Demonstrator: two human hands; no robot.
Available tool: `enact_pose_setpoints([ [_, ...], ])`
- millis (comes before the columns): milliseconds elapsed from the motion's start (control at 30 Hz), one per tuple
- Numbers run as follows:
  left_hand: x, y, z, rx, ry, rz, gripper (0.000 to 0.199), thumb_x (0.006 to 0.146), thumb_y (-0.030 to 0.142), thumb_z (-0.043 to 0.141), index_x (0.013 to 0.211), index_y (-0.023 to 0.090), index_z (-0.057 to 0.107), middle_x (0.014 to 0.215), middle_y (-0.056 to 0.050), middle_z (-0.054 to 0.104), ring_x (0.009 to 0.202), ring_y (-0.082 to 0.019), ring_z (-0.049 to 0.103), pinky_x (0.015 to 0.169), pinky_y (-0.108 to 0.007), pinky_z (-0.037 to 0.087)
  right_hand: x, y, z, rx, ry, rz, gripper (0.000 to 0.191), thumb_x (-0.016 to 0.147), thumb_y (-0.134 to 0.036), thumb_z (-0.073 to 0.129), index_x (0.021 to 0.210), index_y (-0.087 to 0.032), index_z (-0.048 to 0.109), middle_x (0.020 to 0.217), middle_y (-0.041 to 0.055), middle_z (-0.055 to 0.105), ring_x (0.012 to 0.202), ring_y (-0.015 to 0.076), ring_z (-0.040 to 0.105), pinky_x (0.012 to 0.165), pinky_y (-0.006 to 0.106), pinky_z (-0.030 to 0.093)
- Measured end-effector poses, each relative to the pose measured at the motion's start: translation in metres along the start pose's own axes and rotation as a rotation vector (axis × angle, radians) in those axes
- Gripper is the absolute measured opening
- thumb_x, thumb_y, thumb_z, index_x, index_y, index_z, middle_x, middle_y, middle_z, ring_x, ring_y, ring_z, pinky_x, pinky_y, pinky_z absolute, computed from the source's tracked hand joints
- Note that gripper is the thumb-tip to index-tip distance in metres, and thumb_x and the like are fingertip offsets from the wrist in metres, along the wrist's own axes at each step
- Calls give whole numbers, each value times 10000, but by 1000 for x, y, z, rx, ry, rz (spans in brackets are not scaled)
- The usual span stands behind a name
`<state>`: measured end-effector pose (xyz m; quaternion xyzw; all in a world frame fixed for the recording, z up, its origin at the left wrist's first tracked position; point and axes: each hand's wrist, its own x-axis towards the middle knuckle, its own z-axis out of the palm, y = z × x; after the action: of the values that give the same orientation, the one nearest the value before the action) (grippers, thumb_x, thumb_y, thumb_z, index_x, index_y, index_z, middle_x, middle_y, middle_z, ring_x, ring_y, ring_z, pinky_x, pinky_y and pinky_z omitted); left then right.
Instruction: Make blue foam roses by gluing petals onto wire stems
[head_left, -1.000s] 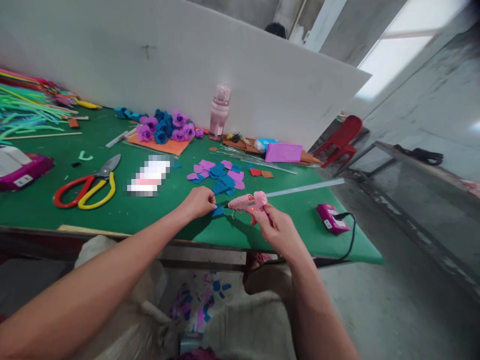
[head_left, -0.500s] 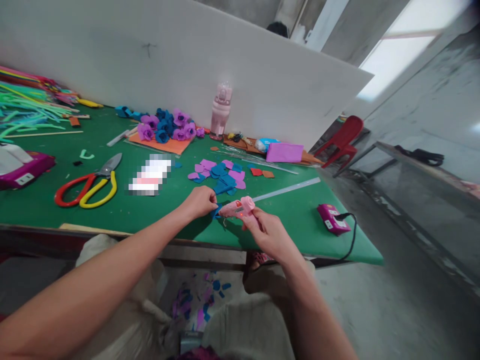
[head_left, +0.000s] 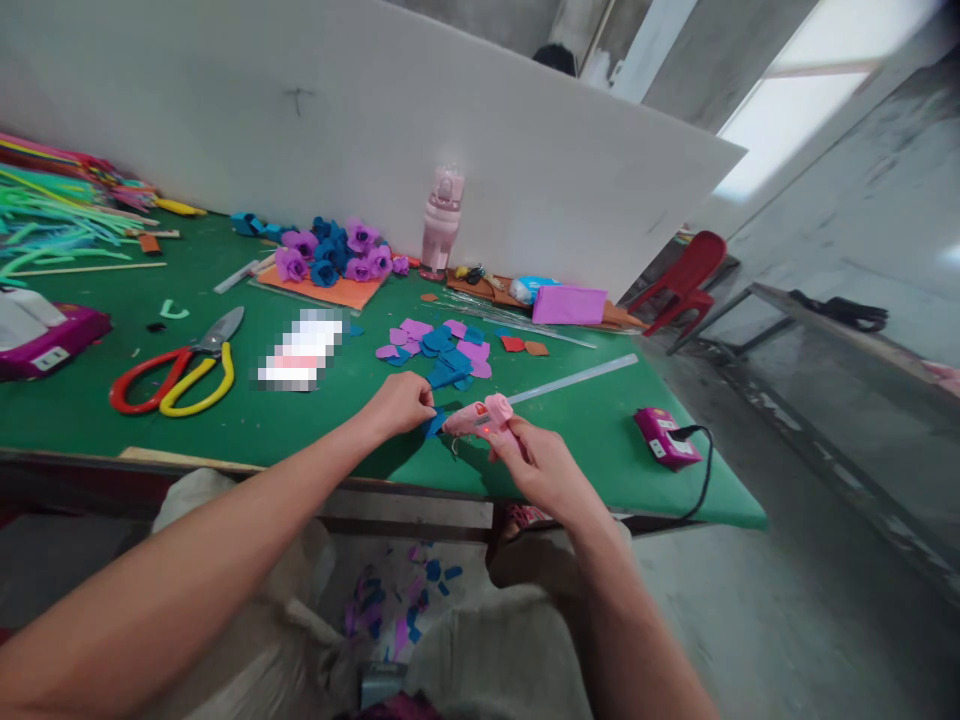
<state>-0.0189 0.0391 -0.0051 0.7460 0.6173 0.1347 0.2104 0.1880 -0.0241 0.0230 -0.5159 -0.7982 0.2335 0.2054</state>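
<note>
Gripping a pink glue gun (head_left: 474,416) by its handle, the right hand (head_left: 538,458) is closed around it in the head view, the nozzle pointing left. A clear glue stick (head_left: 577,378) runs out of the gun's rear. The left hand (head_left: 401,404) has its fingers drawn together on the edge of a small blue piece (head_left: 434,425), which lies at the fingertips, between them and the nozzle, just above the green worktop (head_left: 592,440). Purple and blue cut pieces (head_left: 439,342) lie just beyond the left hand.
</note>
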Motion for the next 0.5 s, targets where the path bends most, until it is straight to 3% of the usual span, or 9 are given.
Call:
enact_pose_setpoints([
  [500, -1, 1, 0, -5, 1, -7, 107, 651, 202, 609, 669, 138, 693, 682, -61, 685, 643, -164, 594, 568, -238, 368, 1, -3, 2, 31, 0, -29, 250, 878, -333, 416, 803, -160, 581, 737, 39, 658, 629, 140, 566, 574, 226, 354],
])
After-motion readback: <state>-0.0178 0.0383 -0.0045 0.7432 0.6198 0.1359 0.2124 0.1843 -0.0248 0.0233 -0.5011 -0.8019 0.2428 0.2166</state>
